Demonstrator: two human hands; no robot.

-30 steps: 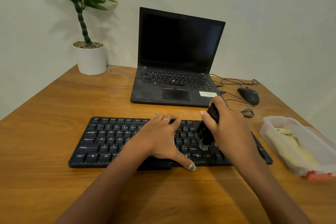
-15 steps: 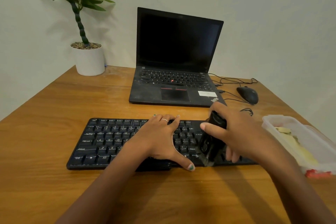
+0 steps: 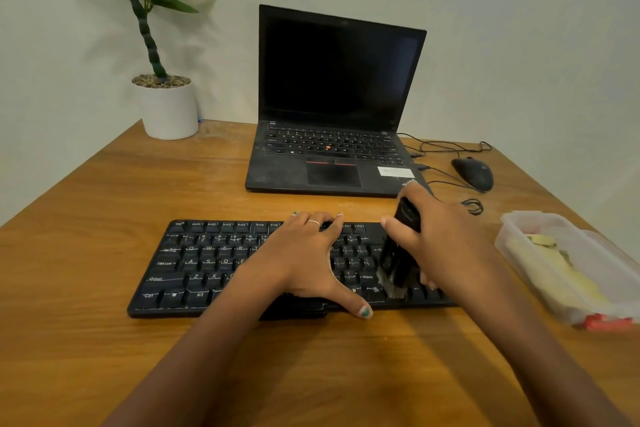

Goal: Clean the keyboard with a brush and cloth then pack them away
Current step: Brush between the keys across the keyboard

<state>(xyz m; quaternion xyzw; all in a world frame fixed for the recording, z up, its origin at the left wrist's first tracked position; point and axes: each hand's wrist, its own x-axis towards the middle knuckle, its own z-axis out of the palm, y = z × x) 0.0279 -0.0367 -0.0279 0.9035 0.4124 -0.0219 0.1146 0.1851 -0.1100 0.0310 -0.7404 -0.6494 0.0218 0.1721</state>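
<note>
keyboard (image 3: 221,267) lay on table (image 3: 86,218) | laptop (image 3: 332,135) stood behind keyboard | plant pot (image 3: 169,111) sat behind keyboard, to its left | mouse (image 3: 472,173) lay behind keyboard, to its right | box (image 3: 568,263) sat right of keyboard | cloth (image 3: 554,274) lay in box

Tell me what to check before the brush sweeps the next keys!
1. Right hand grips the brush: ok.
2. Bristles reach the keys: ok, they touch the lower right rows.
3. Left hand presses flat on the keyboard to steady it: ok.
4. Keyboard lies wholly on the table: ok.
5. Plastic container with the yellow cloth stands clear of the brush: ok.
6. Keys already clean: cannot tell.
</note>
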